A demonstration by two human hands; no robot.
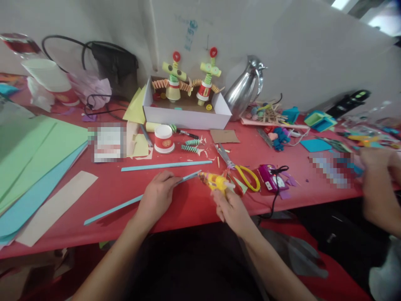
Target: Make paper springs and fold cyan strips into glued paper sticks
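My left hand (159,193) pinches a narrow blue paper strip (117,208) above the red table. One end of the strip points down to the left, the other up towards the right. Closed around a yellow glue gun (216,181), my right hand (230,209) holds its nozzle at the strip's right end. Whether the nozzle touches the paper I cannot tell. A second blue paper strip (166,165) lies flat just behind my hands. Close to the glue gun lie scissors (247,175) with yellow handles, their blades pointing away from me.
A white box (188,118) with two paper-cup figures stands at the back, beside a steel jug (246,85). A red-and-white paper cup (164,140) sits nearer. Coloured paper sheets (40,146) cover the left; a purple device (272,179) and a co-worker's hand (377,163) are at right.
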